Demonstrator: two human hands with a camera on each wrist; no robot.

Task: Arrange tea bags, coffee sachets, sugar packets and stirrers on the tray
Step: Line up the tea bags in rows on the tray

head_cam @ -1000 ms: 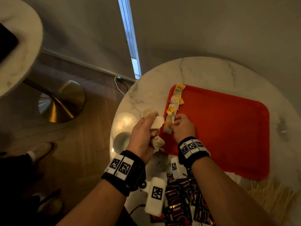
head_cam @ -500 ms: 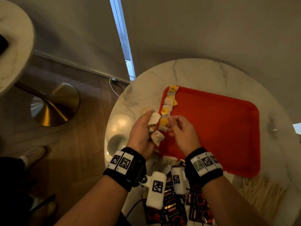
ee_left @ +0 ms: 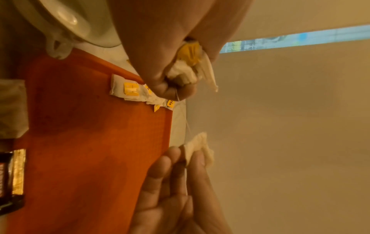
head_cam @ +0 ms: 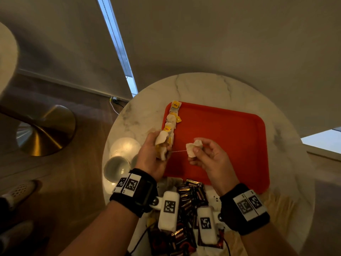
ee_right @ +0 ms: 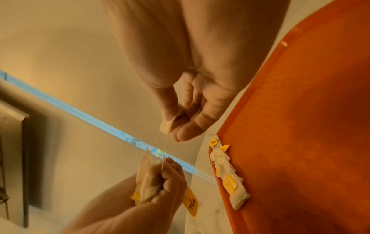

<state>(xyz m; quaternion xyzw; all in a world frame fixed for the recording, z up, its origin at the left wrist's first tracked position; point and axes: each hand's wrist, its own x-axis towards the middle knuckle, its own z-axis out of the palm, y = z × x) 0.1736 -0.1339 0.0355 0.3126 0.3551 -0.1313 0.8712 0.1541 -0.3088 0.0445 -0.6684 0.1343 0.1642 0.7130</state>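
Both hands are busy w/ tea bags over the left part of the red tray (head_cam: 221, 145), mid-frame in the head view. My left hand (head_cam: 151, 154) is curled round a small bunch of tea bags (head_cam: 162, 143) w/ yellow tags poking out; my right hand (head_cam: 208, 156) pinches a single tea bag (head_cam: 191, 147) between thumb and fingertips, other fingers loose. A thin string (head_cam: 178, 151) runs taut between the bunch and that single bag, so I judge it's snagged or looped w/ the others. Four or so bags already sit in a row of tea bags (head_cam: 172, 117) down the tray's left edge, top one reading TEA. Coffee sachets (head_cam: 191, 196), dark and glossy, lie piled on the marble table (head_cam: 203, 85) at lower centre, just below the tray; pale stirrers (head_cam: 282, 204) lie at lower right; sugar packets I can't pick out for sure. Two cups (head_cam: 116, 167) stand left of the tray. Handling, as I judge it: these bags are v. light, soft, thin paper, easy to tear, and the string will drag neighbours along. Best hold is the paper body near its top fold, light pinch, not the tag. I'd ease the string free rather than yank it.
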